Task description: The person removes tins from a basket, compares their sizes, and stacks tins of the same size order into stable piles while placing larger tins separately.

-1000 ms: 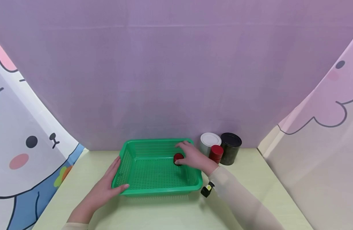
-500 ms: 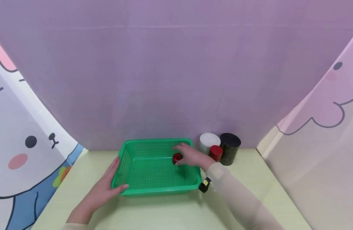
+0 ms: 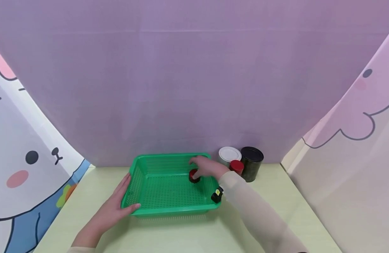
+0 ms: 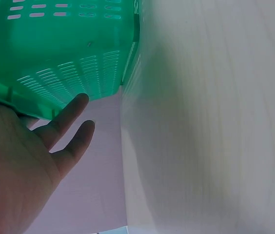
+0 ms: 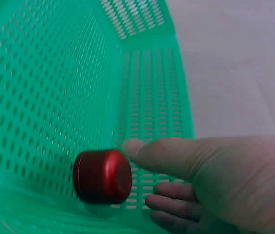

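Observation:
A green plastic basket (image 3: 169, 211) with perforated walls stands on the table. My left hand (image 3: 113, 207) rests against its left end, thumb over the front corner of the rim. In the left wrist view, two fingers (image 4: 71, 114) stretch out straight beside the outer wall. Inside the basket, near its right end, stands a small red cylindrical tin (image 5: 103, 176) with a metallic sheen. My right hand (image 3: 208, 167) reaches over the right rim to this tin. Its thumb (image 5: 162, 153) lies close to the tin's upper edge; whether it touches is unclear. The other visible fingers are apart from the tin.
Right of the basket, a white-lidded can (image 3: 230, 154), a red-lidded canister (image 3: 236, 166) and a black-lidded can (image 3: 252, 165) stand close together. My right sleeve partly covers the red canister. A purple cloth (image 3: 169, 88) hangs behind the pale table (image 3: 169, 237).
The right wrist has turned and shifted slightly left, its black wrist camera now in front of the basket's right corner. The left hand stays at the rim. The view has shifted slightly.

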Demonstrator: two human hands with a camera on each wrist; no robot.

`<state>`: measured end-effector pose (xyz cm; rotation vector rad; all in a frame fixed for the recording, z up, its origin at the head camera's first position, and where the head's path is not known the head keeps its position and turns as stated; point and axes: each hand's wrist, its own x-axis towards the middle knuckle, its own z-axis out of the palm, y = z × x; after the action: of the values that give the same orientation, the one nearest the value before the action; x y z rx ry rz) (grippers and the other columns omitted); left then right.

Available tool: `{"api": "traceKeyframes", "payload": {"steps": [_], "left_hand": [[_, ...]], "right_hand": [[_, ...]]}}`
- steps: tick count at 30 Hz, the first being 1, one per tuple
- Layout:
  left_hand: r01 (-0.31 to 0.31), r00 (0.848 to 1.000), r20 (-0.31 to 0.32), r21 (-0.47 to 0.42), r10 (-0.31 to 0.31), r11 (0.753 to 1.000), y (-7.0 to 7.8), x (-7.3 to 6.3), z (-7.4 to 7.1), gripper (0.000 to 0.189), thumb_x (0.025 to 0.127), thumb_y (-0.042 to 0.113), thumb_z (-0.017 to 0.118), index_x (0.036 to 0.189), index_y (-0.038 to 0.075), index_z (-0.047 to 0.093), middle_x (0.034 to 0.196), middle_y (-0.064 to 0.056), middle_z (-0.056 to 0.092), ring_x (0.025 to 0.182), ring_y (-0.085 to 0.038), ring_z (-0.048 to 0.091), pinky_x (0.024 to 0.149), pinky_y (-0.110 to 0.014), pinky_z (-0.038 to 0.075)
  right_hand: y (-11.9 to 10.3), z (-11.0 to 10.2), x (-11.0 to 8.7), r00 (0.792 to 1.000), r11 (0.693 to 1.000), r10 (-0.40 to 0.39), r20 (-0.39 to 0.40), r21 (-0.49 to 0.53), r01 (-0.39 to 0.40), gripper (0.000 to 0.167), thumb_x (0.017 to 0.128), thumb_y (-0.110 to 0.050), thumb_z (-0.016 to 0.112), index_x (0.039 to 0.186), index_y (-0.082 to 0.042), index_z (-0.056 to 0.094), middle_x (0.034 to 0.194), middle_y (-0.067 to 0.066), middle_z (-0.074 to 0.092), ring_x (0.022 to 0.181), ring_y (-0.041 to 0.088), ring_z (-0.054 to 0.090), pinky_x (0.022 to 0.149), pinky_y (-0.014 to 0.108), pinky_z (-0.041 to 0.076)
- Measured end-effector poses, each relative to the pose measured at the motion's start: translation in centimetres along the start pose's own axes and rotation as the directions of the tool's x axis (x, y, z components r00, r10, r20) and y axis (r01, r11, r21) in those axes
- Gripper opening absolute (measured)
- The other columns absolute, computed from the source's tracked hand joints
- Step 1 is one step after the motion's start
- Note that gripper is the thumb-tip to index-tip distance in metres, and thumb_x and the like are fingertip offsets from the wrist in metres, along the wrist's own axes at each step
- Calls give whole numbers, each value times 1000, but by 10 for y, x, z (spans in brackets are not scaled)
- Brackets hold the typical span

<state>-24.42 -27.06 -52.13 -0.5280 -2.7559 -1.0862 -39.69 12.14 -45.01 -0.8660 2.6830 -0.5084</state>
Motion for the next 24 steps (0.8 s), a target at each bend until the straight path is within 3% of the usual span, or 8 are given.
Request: {"api": "traceKeyframes", "payload": {"steps": [14, 24], "left_hand": [[1, 1000, -4, -1, -1, 1000, 1, -2, -2, 110, 100, 39, 83, 179, 10, 12, 185, -16, 9, 163, -57, 19, 113, -85, 33], [-3, 1000, -14, 4, 3, 1000, 3, -1, -1, 110, 99, 39, 84, 178, 9, 15, 186, -13, 10, 163, -56, 21, 114, -83, 34]], "right_hand": [[-3, 15, 17, 998, 969, 45, 35, -243, -35, 65, 91, -3, 91, 151, -10, 67, 154, 8, 65, 145, 29, 57, 116, 42, 51], [-6, 23, 14, 996, 969, 66, 65, -244, -48, 62, 90, -1, 91, 147, -15, 71, 146, 3, 69, 133, 23, 64, 107, 41, 56]]}}
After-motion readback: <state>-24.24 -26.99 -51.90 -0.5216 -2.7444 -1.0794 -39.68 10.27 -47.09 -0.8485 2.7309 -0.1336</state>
